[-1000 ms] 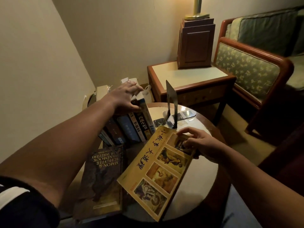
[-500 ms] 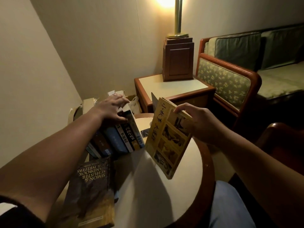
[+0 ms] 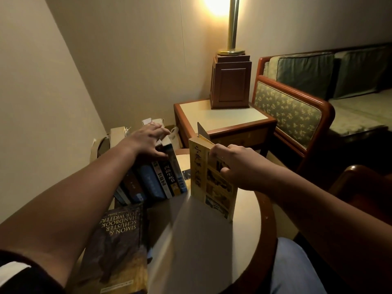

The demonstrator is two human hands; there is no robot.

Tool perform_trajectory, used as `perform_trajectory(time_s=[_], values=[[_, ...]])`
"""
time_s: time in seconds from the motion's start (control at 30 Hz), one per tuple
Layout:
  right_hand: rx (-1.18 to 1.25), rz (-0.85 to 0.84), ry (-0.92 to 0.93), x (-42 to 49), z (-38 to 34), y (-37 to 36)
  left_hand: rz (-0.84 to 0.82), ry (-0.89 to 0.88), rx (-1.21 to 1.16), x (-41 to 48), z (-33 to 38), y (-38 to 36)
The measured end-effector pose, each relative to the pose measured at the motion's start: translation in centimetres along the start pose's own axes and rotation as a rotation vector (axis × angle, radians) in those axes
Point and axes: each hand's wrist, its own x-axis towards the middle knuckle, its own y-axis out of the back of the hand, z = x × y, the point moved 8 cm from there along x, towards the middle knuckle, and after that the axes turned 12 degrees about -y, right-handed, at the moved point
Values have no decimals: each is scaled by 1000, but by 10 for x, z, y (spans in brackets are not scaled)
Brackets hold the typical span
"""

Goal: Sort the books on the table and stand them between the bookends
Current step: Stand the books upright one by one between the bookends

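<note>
Right hand (image 3: 237, 164) grips top edge of yellow book (image 3: 202, 179), upright on round table (image 3: 203, 240), bookend (image 3: 201, 129) just behind. Left hand (image 3: 146, 139), fingers flat, presses on leaning row of books (image 3: 161, 181). Dark handbook (image 3: 118, 247) lies flat under left forearm.

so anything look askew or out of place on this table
The book row leans leftward instead of standing straight, the left hand resting on top. The handbook lies flat in front, not stood up yet. The right hand holds the yellow book on edge.
</note>
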Motion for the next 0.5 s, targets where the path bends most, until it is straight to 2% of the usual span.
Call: perform_trajectory(time_s=[0.1, 0.17, 0.5], values=[[90, -159, -79, 19, -4, -8, -5, 5, -6, -1, 2, 1], [143, -190, -118, 28, -5, -12, -15, 5, -11, -2, 3, 1], [217, 41, -1, 54, -31, 12, -20, 1, -22, -3, 7, 2]])
